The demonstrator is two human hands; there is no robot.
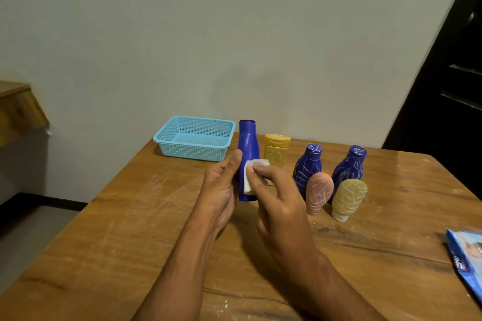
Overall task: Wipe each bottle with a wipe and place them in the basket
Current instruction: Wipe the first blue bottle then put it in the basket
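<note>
My left hand (221, 190) holds a tall blue bottle (248, 148) upright above the table, its surface free of marks. My right hand (276, 200) pinches a white wipe (251, 177) against the bottle's lower body. A light blue mesh basket (194, 138) sits at the table's far edge with nothing in it. To the right stand a yellow bottle (277, 150), two blue bottles (307, 167) (350, 167), a pink bottle (319, 191) and a yellow bottle (348, 197) standing on its white cap, all scribbled with white lines.
The wooden table (130, 242) shows white smears at its left centre. A blue wipes packet (467, 260) lies at the right edge. A dark cabinet (448, 86) stands at the far right, and another piece of furniture (18, 109) at the left.
</note>
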